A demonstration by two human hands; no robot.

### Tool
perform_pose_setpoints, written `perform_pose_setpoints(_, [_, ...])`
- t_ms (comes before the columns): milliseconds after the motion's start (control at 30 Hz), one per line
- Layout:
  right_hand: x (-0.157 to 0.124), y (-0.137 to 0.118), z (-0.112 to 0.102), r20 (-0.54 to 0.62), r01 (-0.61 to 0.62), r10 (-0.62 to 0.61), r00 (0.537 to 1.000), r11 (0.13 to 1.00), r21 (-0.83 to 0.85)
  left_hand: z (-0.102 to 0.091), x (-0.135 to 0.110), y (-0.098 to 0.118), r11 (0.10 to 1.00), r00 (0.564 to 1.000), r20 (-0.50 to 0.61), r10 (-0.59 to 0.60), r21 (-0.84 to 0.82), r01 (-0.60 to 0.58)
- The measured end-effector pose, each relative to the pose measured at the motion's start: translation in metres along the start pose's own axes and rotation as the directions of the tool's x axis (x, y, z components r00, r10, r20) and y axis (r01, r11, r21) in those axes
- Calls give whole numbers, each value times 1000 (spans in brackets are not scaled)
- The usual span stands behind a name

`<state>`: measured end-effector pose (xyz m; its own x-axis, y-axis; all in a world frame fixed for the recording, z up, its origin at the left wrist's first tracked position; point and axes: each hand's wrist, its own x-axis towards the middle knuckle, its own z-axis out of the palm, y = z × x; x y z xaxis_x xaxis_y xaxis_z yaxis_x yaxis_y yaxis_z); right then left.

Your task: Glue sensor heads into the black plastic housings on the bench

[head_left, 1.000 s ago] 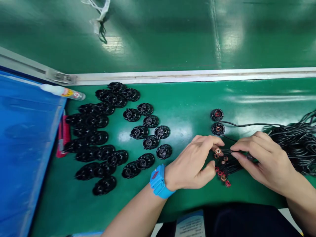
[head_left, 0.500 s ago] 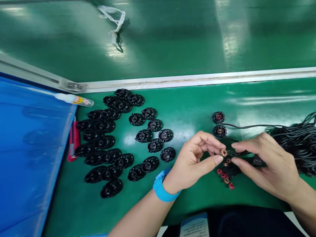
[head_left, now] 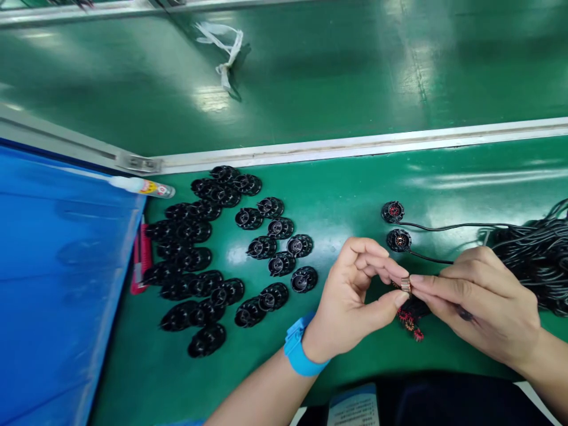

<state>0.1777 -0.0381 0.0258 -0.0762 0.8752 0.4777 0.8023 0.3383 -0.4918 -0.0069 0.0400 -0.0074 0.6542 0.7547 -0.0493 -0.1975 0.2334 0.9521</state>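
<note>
My left hand (head_left: pixel 355 296), with a blue wristband (head_left: pixel 298 354), pinches a small copper-wound coil (head_left: pixel 405 285) between thumb and fingertips. My right hand (head_left: pixel 477 302) pinches the same coil from the right, with its black wire running under the palm. Just below lie several more red and copper coils (head_left: pixel 410 324) on black leads. Two black round housings with coils inside (head_left: pixel 398 240) sit on the green table beyond my hands, each trailing a black wire.
Many empty black round housings (head_left: pixel 208 260) lie spread at the left. A bundle of black cables (head_left: pixel 539 260) lies at the right. A blue bin (head_left: pixel 53 284), a white glue tube (head_left: pixel 142 187) and a red tool (head_left: pixel 141 263) sit far left. A white rail (head_left: pixel 355 145) borders the table.
Both hands have closed in on one coil and lifted it slightly; it now shows edge-on between the fingertips. The view has shifted a little.
</note>
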Motion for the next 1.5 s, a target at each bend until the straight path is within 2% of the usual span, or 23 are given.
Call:
perform_pose_setpoints(167, [2,-4,4,-22,29,-30,999,999,-46,8,-6,-3,993,993,-63,101,70,-97])
perform_pose_setpoints(233, [0,-3,3,-11,-12,12,1000,1000,-6,3,-6,2,976,988,-51,143,173,-132])
perform_pose_setpoints(267, [-2,-1,2,0,-58,58,998,997,42,-1,-6,7,949,985,-46,164,279,-145])
perform_pose_setpoints(300, [-4,1,0,15,-116,115,993,988,107,-8,-6,14,895,982,-42,184,419,-149])
perform_pose_setpoints(333, [-5,4,-2,26,-179,177,984,966,187,-15,-5,22,795,975,-53,215,590,-143])
perform_pose_setpoints(400, [-8,13,-6,14,-276,292,956,886,373,-32,-4,38,452,952,-86,294,890,-59])
perform_pose_setpoints(467, [-7,24,-9,-13,-322,397,918,762,562,-50,-6,48,156,919,-179,350,979,131])
perform_pose_setpoints(500, [-6,29,-10,-19,-332,446,895,693,640,-59,-8,49,72,900,-230,370,973,219])
perform_pose_setpoints(533, [-5,33,-10,-19,-337,486,874,632,698,-67,-10,47,31,901,-262,345,963,268])
perform_pose_setpoints(600, [0,40,-11,-4,-348,533,846,558,753,-83,-16,37,12,915,-247,318,966,257])
perform_pose_setpoints(700, [6,46,-12,0,-351,536,844,553,756,-97,-19,20,-28,945,-138,297,988,153])
perform_pose_setpoints(767, [9,47,-13,10,-351,539,843,535,768,-96,-16,17,-73,955,-85,283,991,110])
perform_pose_setpoints(833, [9,47,-16,18,-349,544,839,512,785,-85,-12,20,-111,964,32,262,994,-3])
perform_pose_setpoints(900, [7,44,-18,7,-349,538,843,537,768,-68,-6,25,-104,951,194,240,979,-174])
perform_pose_setpoints(967, [3,38,-19,-27,-356,492,870,666,656,-52,-3,27,-13,929,290,232,955,-295])
perform_pose_setpoints(1033, [-1,29,-18,-21,-336,376,926,851,404,-40,-1,25,106,937,308,162,939,-327])
perform_pose_setpoints(1100, [-4,21,-14,29,-194,192,981,979,70,-33,-2,22,208,951,290,104,929,-306])
perform_pose_setpoints(1167, [-7,15,-8,113,16,5,994,982,-186,-30,-3,19,300,962,268,60,914,-273])
perform_pose_setpoints(1233, [-9,13,-1,192,173,-120,974,941,-290,-29,-2,17,383,966,257,28,890,-248])
perform_pose_setpoints(1367, [-7,14,6,290,300,-210,934,900,-315,-27,2,14,520,962,272,-31,826,-217])
perform_pose_setpoints(1500, [1,12,7,353,398,-278,893,854,-334,-22,5,10,597,955,290,-59,777,-199])
